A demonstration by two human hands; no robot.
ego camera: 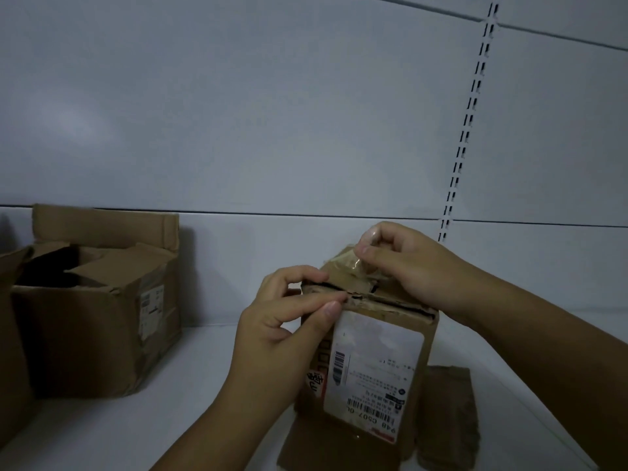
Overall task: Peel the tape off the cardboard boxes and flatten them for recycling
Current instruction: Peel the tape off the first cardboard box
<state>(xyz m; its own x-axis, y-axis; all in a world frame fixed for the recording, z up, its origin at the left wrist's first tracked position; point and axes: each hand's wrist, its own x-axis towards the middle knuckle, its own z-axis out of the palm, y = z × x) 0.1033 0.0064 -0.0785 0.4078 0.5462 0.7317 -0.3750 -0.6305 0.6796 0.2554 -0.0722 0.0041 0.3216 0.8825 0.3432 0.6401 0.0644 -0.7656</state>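
— Cardboard nearest the camera?
— Flat cardboard pieces [448, 419] on the white shelf [204, 385], partly hidden by the small cardboard box [418, 338]; one runs off the bottom edge.
— The hands?
— The box stands upright mid-shelf, shipping label [373, 368] facing us; the left hand [285, 321] pinches its top edge; the right hand [407, 263] pinches clear tape [353, 263] lifted from the top; where the tape ends, I cannot tell.
— Farther off?
— A large open carton [95, 321] at left, its inside too dark to read; a slotted upright [465, 137] on the wall.
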